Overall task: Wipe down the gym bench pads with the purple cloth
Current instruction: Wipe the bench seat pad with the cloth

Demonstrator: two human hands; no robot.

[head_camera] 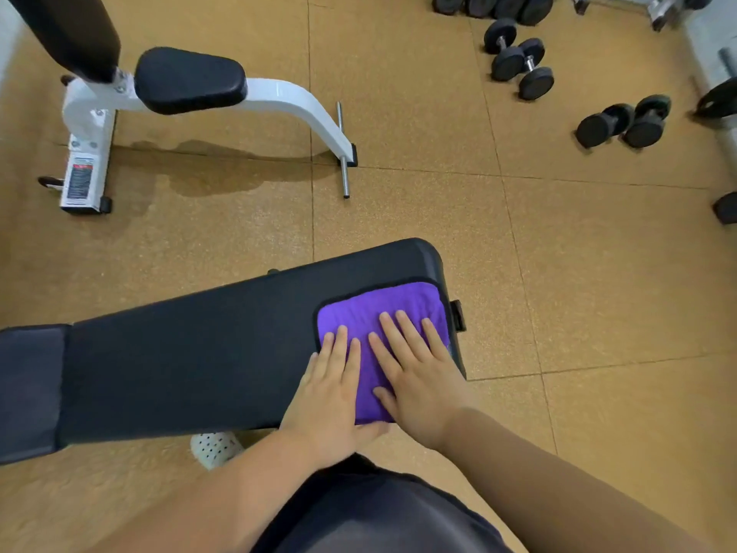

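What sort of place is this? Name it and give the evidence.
Most likely a gym: a long black padded bench, black round-headed dumbbells on the tan floor, and a white-framed seat with black pad.

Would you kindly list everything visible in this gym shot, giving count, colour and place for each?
Bench pad: one, black, long, across the near centre.
Seat pad: one, dark grey, at the long pad's left end.
Purple cloth: one, flat on the long pad's right end.
Second bench: one, white frame, black pads, far left.
Dumbbells: several, black, on the floor upper right; exact count unclear.
Floor: tan tiles.
Shoe: one, white, perforated, under the near bench.
Left hand: flat, fingers on the cloth's left part.
Right hand: flat on the cloth.
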